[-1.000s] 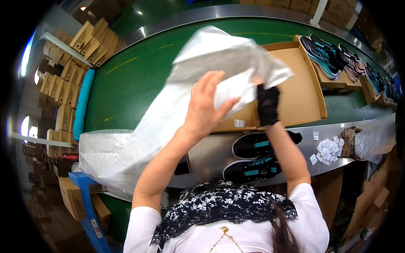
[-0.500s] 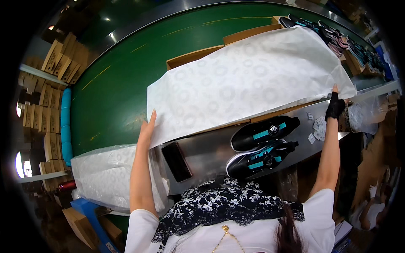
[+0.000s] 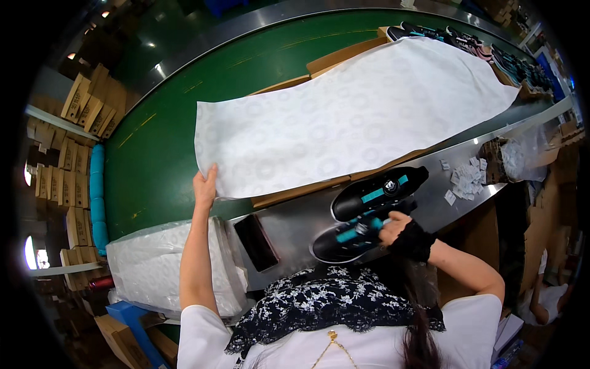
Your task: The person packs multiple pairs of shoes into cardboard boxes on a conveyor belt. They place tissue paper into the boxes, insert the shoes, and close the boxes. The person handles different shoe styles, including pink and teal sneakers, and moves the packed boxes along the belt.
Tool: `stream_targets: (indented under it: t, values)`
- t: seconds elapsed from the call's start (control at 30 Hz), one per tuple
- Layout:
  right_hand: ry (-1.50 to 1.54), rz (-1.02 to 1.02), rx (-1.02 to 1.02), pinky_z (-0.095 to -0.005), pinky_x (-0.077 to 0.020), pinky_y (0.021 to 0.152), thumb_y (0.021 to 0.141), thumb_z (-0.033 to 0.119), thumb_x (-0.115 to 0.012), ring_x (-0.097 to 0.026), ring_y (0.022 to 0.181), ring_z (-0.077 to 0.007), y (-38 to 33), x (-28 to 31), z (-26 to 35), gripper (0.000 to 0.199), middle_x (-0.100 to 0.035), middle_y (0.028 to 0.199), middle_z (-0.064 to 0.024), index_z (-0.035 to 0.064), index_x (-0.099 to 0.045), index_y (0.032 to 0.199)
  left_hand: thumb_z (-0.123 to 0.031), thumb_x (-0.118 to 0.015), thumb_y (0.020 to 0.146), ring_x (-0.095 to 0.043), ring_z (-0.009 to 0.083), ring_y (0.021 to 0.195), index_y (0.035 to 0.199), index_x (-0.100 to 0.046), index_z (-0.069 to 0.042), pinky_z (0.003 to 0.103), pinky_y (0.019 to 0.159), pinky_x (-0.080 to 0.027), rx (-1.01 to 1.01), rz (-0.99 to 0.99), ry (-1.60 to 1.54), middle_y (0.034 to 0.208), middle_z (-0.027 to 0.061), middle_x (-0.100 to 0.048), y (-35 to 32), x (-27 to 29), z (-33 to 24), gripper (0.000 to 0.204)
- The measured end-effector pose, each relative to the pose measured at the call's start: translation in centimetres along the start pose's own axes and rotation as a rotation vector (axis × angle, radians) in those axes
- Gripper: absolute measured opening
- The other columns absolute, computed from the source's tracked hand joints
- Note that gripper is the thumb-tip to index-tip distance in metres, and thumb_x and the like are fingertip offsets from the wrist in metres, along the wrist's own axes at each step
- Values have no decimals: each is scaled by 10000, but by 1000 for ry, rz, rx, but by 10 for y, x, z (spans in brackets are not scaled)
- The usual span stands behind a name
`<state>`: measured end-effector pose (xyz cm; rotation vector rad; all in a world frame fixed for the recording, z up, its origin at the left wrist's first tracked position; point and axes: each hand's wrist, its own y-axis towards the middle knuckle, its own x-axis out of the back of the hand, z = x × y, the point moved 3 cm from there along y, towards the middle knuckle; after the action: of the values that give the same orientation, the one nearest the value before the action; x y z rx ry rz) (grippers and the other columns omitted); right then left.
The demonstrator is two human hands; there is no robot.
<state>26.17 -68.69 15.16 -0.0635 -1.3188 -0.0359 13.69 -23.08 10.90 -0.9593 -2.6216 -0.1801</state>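
Observation:
A large sheet of white patterned tissue paper [image 3: 344, 117] lies over a cardboard shoe box [image 3: 338, 59], whose brown edges show along its far and near sides. My left hand [image 3: 205, 186] pinches the paper's near left corner between thumb and fingers. On the metal ledge are two black and teal shoes with dials. My right hand [image 3: 402, 234], in a black fingerless glove, is closed on the collar of the nearer shoe [image 3: 344, 241], which is blurred by motion. The farther shoe [image 3: 378, 192] rests beside it, close to the box.
A phone [image 3: 257, 243] lies on the metal ledge [image 3: 301, 221]. White tissue sheets in a plastic bag [image 3: 166, 258] sit at left. Small white packets [image 3: 468, 179] are heaped at right. More shoes [image 3: 473, 46] stand at far right on the green conveyor belt [image 3: 160, 135]. Cardboard boxes [image 3: 55, 172] are stacked at left.
My right hand has let go of the paper's right end and come down onto the nearer shoe, which has shifted left and toward me. My left hand has drawn the paper slightly left.

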Motion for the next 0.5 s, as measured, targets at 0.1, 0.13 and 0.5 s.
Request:
stream_targets:
  t: [0.1,0.13,0.5]
  values:
    - [403,-117,-282,-325,-440,593,744,235,-602,-556,597,-216,55,66,28,187,-560,624,-66,53,-570,716,-187,-566,825,-524,91,754,971,-572,55,238,666,-432,-98,-86,119,883,45,-608,-2,29,-3,282]
    - [731,-266,-272,-315,-443,608,766,250,-590,-561,618,-198,74,74,24,206,-579,678,-74,46,-577,790,-186,-568,822,-525,92,742,960,-579,46,245,662,-432,-120,-127,171,865,49,-615,-5,37,-6,269]
    - [1009,-477,-796,-366,-419,545,692,307,-632,-556,596,-249,260,-52,-55,352,-537,576,-160,-28,-538,640,-231,-561,815,-574,134,704,1006,-553,-12,268,621,-453,248,301,-271,797,44,-603,1,-10,-138,290]
